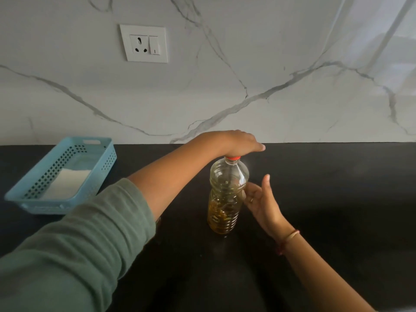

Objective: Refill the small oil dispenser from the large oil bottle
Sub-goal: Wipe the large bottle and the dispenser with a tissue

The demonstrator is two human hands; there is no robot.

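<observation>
- We saw the bottle (226, 194) standing upright on the dark counter (326, 188), a little toward 5 o'clock from the middle of our view.
- It was clear and ribbed, with yellow oil in its lower part and a red cap (233, 158) on its neck.
- Our left hand (238, 143) lay at the bottle's 12 o'clock, palm down on the cap. Its fingers were stretched out flat past the cap toward 3 o'clock, not curled round it.
- The left arm came in from 8 o'clock, its green sleeve (78, 244) pushed up to the forearm.
- Our right hand (261, 203) was at the bottle's 3 o'clock, released, with the thumb pointing up toward 12 o'clock.
- Its fingers reached toward 9 o'clock and met the bottle's side, or stood just beside it; we could not tell which.
- A ring (251, 199) showed on one finger and a band (291, 236) on that wrist.
- A blue basket (105, 154) sat well apart at the bottle's 9 o'clock, with a white sheet (67, 183) inside.
- A socket (144, 43) was on the marble wall (270, 64) at 11 o'clock.
</observation>
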